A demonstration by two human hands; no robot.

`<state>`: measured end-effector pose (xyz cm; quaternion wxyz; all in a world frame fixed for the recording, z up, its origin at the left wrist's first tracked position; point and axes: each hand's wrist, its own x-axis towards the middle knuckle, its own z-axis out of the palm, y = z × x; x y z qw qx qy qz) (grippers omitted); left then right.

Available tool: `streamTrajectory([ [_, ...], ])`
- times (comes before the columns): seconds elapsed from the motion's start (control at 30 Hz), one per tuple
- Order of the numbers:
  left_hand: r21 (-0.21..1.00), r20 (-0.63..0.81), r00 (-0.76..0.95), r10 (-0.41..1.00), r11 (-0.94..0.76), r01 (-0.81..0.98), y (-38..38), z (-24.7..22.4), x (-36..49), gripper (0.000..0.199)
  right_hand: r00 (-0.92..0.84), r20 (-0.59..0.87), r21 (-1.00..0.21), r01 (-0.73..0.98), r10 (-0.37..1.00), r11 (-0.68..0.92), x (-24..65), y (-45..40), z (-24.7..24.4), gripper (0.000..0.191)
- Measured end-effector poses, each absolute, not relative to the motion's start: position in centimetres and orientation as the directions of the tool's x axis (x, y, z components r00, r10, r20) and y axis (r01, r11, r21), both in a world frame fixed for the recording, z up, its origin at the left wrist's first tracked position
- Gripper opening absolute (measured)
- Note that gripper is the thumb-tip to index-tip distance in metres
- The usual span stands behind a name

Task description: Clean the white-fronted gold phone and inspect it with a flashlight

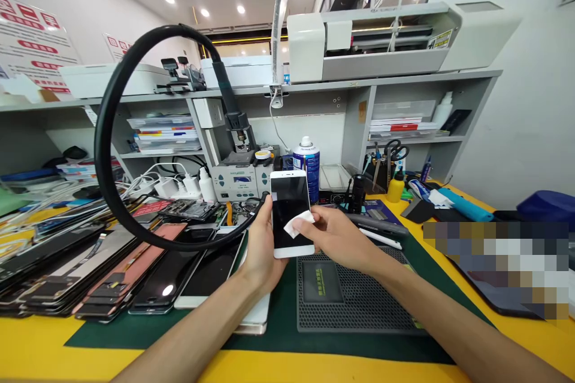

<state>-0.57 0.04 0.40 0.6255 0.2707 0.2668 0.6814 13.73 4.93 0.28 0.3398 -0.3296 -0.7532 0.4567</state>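
2 bare forearms (197, 317) foremost, over yellow table (36, 347). Left hand (260, 251) grasps 1 white phone (288, 200), facing the camera, above the green mat (135, 334). Right hand (335, 236) pinches 1 white tissue (296, 224) against its front. Dark grid pad (359, 308) lies below; blue spray can (313, 160) stands behind.

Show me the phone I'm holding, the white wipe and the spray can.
Phone (286, 198): head view, on its dark screen.
White wipe (302, 216): head view, on its upper part.
Spray can (313, 163): head view, on its blue body.
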Motion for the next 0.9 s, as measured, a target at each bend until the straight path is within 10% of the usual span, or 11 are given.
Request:
streamTrajectory([
  [0.27,0.712,0.065,0.155,0.986,0.063,-0.699,0.1,0.3,-0.7,0.051,-0.699,0.031,-0.977,0.131,0.715,0.17,14.5,5.0,1.3,0.034],
  [0.53,0.707,-0.002,0.107,0.994,0.078,-0.703,-0.1,-0.1,-0.7,0.048,-0.463,0.175,-0.963,0.102,0.869,0.249,12.4,4.0,-1.4,0.05],
  [0.9,0.657,0.017,0.121,0.992,0.08,-0.749,0.4,0.4,-1.3,0.048,-0.772,0.008,-0.983,0.111,0.635,0.148,15.5,5.5,1.8,0.03],
])
